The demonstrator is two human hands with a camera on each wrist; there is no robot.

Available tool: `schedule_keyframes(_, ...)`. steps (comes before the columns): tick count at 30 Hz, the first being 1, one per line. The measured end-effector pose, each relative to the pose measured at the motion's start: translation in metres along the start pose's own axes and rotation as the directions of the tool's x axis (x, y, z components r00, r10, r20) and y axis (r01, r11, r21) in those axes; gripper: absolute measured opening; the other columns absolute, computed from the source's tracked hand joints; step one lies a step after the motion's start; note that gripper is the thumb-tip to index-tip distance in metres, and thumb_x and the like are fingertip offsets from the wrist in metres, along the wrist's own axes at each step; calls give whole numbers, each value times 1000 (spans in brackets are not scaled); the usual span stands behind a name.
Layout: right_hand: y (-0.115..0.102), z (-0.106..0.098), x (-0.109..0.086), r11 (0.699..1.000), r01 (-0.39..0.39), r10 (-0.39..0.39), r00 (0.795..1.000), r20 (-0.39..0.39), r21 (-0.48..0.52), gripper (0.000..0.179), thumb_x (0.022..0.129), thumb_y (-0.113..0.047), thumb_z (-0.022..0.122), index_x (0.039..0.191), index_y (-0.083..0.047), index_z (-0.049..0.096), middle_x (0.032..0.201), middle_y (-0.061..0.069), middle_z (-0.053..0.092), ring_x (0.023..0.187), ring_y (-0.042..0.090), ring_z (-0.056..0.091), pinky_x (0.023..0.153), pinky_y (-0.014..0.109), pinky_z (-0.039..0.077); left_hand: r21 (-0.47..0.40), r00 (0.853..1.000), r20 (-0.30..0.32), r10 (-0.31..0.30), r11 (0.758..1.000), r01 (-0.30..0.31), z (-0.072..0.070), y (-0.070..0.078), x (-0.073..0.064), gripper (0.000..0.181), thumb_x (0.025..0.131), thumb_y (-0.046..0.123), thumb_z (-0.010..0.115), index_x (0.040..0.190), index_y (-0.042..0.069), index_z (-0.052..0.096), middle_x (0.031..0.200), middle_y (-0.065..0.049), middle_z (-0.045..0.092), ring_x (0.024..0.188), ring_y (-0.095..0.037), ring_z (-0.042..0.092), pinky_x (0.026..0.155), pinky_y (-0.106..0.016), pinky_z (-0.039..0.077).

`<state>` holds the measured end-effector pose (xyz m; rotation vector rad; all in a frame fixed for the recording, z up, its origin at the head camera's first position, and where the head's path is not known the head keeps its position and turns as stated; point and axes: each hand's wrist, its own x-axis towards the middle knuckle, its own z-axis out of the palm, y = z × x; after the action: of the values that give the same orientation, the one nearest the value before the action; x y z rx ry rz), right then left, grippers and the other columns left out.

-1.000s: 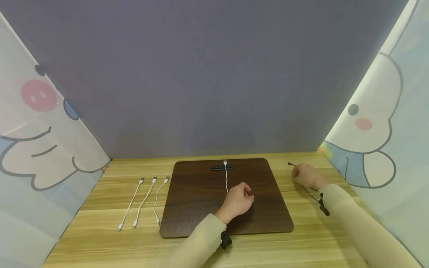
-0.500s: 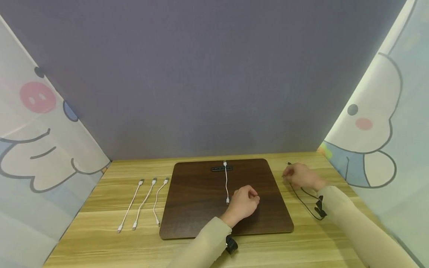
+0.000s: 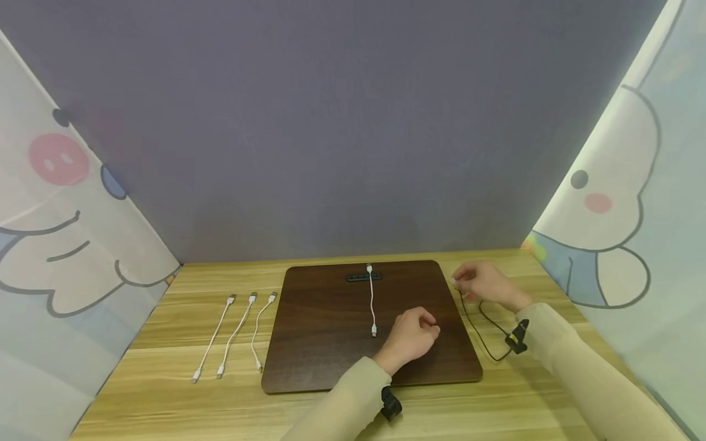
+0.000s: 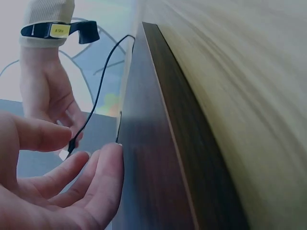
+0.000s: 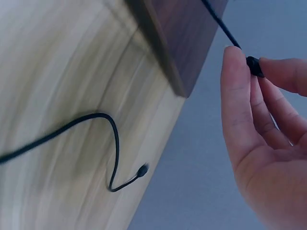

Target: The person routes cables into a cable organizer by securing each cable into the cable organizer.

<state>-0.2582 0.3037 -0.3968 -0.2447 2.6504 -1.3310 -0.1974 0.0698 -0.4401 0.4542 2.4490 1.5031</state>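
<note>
My right hand (image 3: 488,285), just above the table to the right of the dark board, pinches one plug end of a thin black cable (image 5: 220,23) between thumb and fingers. That plug (image 5: 255,66) has a light-coloured tip in the left wrist view. The cable's other plug (image 5: 142,170) lies on the table. My left hand (image 3: 410,340) is over the lower right of the board with its fingers loosely bent and nothing between them. Left of it, a short white USB cable (image 3: 372,303) lies on the board (image 3: 314,331), its upper end across a black slotted strip (image 3: 357,277).
Three short white USB cables (image 3: 213,340) lie side by side on the wooden table (image 3: 160,373), left of the board. A grey panel (image 3: 353,153) rises behind the table. Printed curtains (image 3: 623,184) hang at both sides.
My right hand has moved left towards the board, lifting the black cable's end along. My left hand has shifted right and down, leaving the white cable's lower end in sight.
</note>
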Motion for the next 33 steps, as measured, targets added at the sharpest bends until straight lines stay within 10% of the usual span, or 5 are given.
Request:
schedule_keyframes(15,-30,7,-3,967,23,-23,1000,-4,255,40,97,-8,67,129,14,53,116,32,58,97,45,66,84,54,58,-177,998,46,-51,983,58,14,12,3,22,96,22,71,110,6,70,88,4,67,77,-11,65,69,-33,54)
schedule_keyframes(22,-39,14,-1,946,38,-37,999,-10,321,40,98,-8,67,127,15,52,115,31,57,95,29,64,85,50,58,-480,996,79,-39,874,73,19,9,4,13,97,9,68,106,-1,67,88,-8,69,79,-23,70,72,-35,60)
schedule_keyframes(33,-49,19,6,919,26,-19,1000,-22,393,35,98,-4,65,126,13,53,114,27,58,95,29,65,87,44,59,-650,995,15,-99,755,85,20,11,7,8,95,6,70,99,1,66,83,-11,70,72,-21,72,70,-34,61)
